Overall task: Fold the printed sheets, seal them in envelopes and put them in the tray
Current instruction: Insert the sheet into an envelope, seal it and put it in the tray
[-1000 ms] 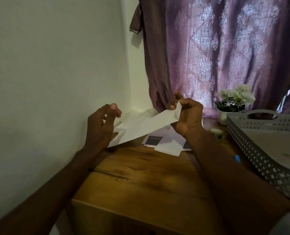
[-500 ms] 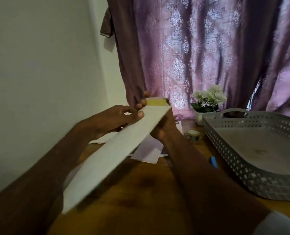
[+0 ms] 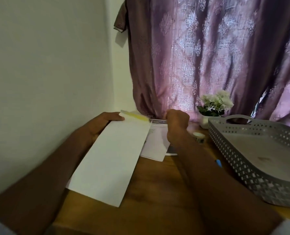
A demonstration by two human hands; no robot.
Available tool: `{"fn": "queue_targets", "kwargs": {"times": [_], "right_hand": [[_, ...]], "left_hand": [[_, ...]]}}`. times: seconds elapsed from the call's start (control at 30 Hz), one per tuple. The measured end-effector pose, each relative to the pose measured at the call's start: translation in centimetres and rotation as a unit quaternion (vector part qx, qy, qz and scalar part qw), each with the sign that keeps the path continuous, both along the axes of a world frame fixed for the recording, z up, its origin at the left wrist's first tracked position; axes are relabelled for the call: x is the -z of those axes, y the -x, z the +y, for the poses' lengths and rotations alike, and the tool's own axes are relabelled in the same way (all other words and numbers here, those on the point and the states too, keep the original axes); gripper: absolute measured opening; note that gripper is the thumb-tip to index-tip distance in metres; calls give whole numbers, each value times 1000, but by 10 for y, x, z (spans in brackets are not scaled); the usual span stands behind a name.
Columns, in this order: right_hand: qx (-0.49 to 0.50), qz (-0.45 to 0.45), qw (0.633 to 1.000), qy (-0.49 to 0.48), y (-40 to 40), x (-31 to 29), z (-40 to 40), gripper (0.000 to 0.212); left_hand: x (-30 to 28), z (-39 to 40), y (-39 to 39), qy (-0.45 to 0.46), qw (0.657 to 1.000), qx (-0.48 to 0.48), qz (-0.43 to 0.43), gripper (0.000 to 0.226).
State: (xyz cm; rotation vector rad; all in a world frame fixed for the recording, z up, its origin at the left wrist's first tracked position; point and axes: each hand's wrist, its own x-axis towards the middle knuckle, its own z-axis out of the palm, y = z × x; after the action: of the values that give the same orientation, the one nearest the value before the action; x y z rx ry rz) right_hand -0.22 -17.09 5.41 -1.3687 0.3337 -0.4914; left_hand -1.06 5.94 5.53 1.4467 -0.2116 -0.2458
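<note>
**Left hand holds the envelope, right hand curled at the far end**

Left hand [image 3: 101,123] first: it's under the far left edge of the long white envelope [image 3: 112,160], thumb lying on top near the corner, fingers hidden beneath, so it grips the paper between thumb and fingers. The envelope runs lengthwise away from the person, plain side up, its near end hanging over the counter [image 3: 157,192] and tilted off to the left. At the far end the flap [image 3: 134,115] stands open, showing a yellow strip along it.

Over to the right hand [image 3: 177,121]: it's balled up just past the envelope's far right corner, knuckles toward the camera. The fingers are curled, but whether they pinch anything is hidden from this side, so I can't tell.

Below that hand, printed sheets [image 3: 155,143] lie flat on the wood, one with a dark header band, partly tucked under the envelope's right edge. To the right of the wrist sits a small roll of tape [image 3: 198,136], and nearer, beside the forearm, a blue pen tip [image 3: 218,163] peeks out.

On the right side stands the grey perforated tray [image 3: 239,160] with a handle cut into its far wall. Behind it, a white pot of pale flowers [image 3: 215,104] rests against the purple patterned curtain [image 3: 208,56]. A bare white wall [image 3: 47,65] fills the left.
</note>
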Motion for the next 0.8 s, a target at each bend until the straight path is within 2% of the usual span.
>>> {"fn": "queue_targets", "kwargs": {"times": [0.03,0.07,0.13,0.2,0.27,0.3,0.4,0.43,0.53,0.57,0.6,0.73,0.77,0.8], "right_hand": [[22,36,992,116,3,-1,1,28],[44,69,969,235,6,-2,3,29],[47,109,887,446,15,-3,8,33],[0,142,813,565,17,1,14,36],[-35,176,778,603,17,7,16,49],[-48,202,763,612,13,10,14,65],[-77,254,719,643,-26,20,2,133],[-90,270,708,646,-44,29,-1,145],[-127,288,677,665,-45,36,3,163],[-125,286,683,661,-32,39,4,161],[-112,271,693,659,-18,38,6,151],[-78,153,710,683,24,23,9,90],[-78,145,715,679,24,22,8,85],[-79,144,720,674,23,24,9,90]], "left_hand": [[1,3,-2,2,1000,-1,5,26],[3,5,-5,6,1000,-9,10,30],[6,9,-12,16,999,-34,10,30],[8,11,-14,3,997,-81,-7,29],[10,14,-18,-1,994,-113,4,45],[11,16,-20,-6,992,-128,6,51],[12,20,-20,-17,990,-142,7,46],[12,22,-21,-21,988,-153,4,43],[11,21,-24,-36,986,-162,-12,44],[14,20,-26,-47,986,-160,-11,45],[13,18,-24,-62,985,-163,-11,42],[17,10,-27,-67,987,-146,-13,23],[18,8,-28,-57,989,-138,-10,20],[20,7,-28,-51,990,-133,-5,20]]}}
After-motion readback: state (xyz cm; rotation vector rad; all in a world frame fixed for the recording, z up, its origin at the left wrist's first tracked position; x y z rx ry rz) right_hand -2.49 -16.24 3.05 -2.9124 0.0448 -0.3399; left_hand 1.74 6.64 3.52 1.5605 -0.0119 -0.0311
